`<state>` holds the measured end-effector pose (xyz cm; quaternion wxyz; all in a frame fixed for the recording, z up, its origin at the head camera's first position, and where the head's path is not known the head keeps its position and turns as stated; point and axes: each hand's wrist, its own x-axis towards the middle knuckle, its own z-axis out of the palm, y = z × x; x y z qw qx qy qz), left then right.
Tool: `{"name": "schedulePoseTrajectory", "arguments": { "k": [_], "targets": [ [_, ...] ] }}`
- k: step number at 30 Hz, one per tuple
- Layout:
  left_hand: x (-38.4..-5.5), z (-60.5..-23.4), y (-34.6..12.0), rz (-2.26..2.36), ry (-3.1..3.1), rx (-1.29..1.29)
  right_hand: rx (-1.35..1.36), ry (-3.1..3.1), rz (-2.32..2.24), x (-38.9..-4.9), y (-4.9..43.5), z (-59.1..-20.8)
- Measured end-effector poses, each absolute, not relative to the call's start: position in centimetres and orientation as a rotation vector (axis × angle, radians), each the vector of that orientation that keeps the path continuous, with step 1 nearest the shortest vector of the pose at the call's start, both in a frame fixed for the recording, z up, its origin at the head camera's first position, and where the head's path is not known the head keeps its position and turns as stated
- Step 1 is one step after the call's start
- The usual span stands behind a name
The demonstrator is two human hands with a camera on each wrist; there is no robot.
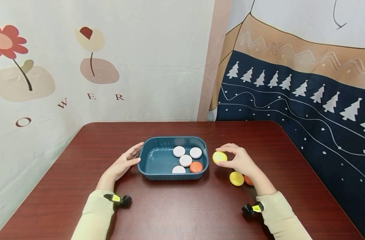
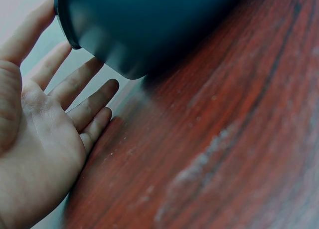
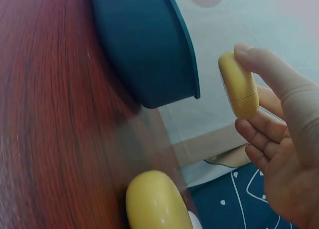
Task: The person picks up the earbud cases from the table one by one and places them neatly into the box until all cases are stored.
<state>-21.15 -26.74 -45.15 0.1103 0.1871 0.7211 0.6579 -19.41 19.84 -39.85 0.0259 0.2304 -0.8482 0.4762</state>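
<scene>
My right hand (image 1: 237, 158) pinches a round yellow disc (image 1: 219, 157) between thumb and fingers, raised just right of the blue tray (image 1: 155, 174). A thin seam runs round this rounded disc in the right wrist view. My left hand (image 1: 122, 165) touches the tray's left end with its fingers loosely extended; in the left wrist view the palm (image 2: 42, 124) shows nothing in it. Inside the tray lie several white discs (image 1: 185, 160) and one orange disc (image 1: 196, 167), mostly toward its right side.
A second yellow disc (image 1: 236, 179) lies on the brown table (image 1: 176, 210) below my right hand. Beside it an orange disc (image 1: 248, 180) is partly hidden by the forearm. Patterned curtains (image 1: 158, 60) hang behind the table's far edge.
</scene>
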Motion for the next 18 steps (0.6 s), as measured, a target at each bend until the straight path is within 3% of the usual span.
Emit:
{"name": "schedulePoseTrajectory", "arguments": {
  "k": [18],
  "targets": [
    [-21.2,-45.3,-26.8,1.948,2.095,0.563,0.756,-2.538,1.598,-20.2,16.8,-39.9]
  ]
}}
